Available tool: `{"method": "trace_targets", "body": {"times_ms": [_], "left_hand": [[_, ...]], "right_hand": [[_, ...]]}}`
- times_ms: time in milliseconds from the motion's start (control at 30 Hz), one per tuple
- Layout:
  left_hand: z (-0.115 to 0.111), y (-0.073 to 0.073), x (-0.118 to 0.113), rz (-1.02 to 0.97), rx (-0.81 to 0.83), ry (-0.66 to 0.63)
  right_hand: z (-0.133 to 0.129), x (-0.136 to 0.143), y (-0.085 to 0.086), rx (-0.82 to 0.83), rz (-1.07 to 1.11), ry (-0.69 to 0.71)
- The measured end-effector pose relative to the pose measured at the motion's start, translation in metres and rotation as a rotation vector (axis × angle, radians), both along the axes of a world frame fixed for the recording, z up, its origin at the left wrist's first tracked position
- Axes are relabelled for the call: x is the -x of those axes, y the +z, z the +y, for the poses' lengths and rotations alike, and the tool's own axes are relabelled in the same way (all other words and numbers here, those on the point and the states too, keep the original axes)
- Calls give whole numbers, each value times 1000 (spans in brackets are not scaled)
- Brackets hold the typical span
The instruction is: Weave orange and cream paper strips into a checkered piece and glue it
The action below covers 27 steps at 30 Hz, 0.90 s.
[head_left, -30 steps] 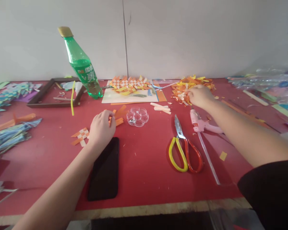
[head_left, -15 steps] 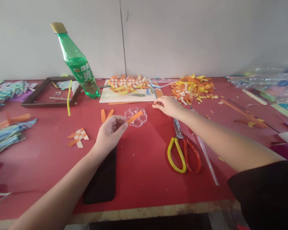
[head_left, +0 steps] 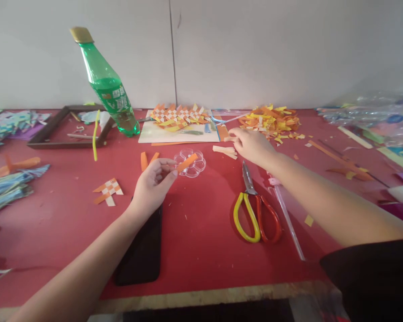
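My left hand (head_left: 156,181) pinches an orange paper strip (head_left: 187,163) over a clear flower-shaped tray (head_left: 199,167). Just left of the tray, two folded orange strips (head_left: 143,161) stand behind my fingers. My right hand (head_left: 248,143) hovers behind a small bundle of pale strips (head_left: 225,151), its fingers curled near an orange piece at the white board's edge; whether it grips anything is too small to tell. Scissors with yellow and red handles (head_left: 250,179) lie below my right hand. A small woven orange and white piece (head_left: 110,191) rests left of my left hand.
A green bottle (head_left: 116,100) stands by a dark frame (head_left: 33,142) at the back left. Woven pieces (head_left: 179,117) lie on a white board (head_left: 146,135). Paper scraps (head_left: 270,120) are heaped right of it. A black phone (head_left: 144,255) and a clear straw (head_left: 290,223) lie nearer.
My right hand has moved to the right and slightly back, away from the pale strips, which now show in full on the table. My left hand still pinches the orange strip.
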State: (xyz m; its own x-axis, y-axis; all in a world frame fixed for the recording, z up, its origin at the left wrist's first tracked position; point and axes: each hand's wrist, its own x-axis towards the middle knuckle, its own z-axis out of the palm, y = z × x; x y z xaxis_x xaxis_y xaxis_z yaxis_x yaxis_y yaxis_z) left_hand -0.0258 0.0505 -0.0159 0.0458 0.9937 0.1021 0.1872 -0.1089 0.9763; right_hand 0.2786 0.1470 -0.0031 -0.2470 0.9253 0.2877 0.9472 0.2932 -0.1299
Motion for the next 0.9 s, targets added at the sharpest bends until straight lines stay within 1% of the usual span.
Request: {"method": "trace_targets", "body": {"times_ms": [67,133,300,533,667,900], "left_hand": [[0,0,0,0,0,-3],[0,0,0,0,0,-5],[0,-1,0,2,1,-4],[0,-3,1,9,6,-1],[1,-3,1,15,10,4],[0,-1,1,20,15,0]], "right_hand": [[-2,-6,-1,7,-32,-33],[-3,-11,-2,24,-59,-29],[-4,-17,-5,98,-90,93],[-1,-11,-11,137,-46,225],[5,-9,-11,130,-4,206],[10,-8,-5,130,127,74]]}}
